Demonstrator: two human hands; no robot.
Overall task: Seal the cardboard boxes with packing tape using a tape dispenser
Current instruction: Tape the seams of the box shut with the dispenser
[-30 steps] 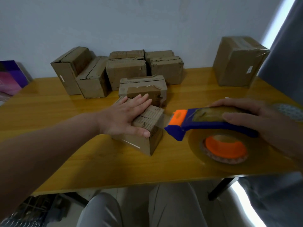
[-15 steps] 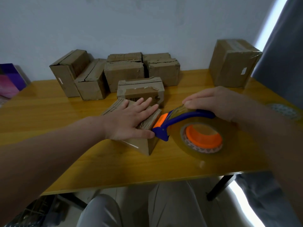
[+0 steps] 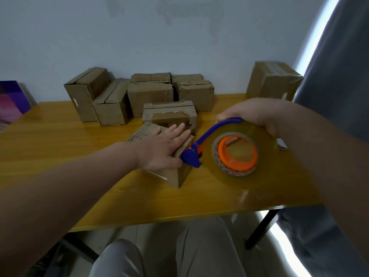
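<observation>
Front strip: bare tabletop point(image 3: 139, 202) runs wide open along the near edge, below the small box point(image 3: 171, 176).
Left side: open wood right out to the table's left edge, with a purple object point(image 3: 12, 96) beyond it.
Centre: left hand point(image 3: 161, 150) lies flat on the small box, and the tape dispenser point(image 3: 221, 150) has its nose at the box's right end. Blocked there.
Behind: another box point(image 3: 169, 116) sits just beside it, a tight gap.
Back wall: a row of boxes point(image 3: 147, 94) lines the far edge.
Right: large box point(image 3: 273, 82) fills the far corner, grey curtain point(image 3: 339, 76) alongside.
</observation>
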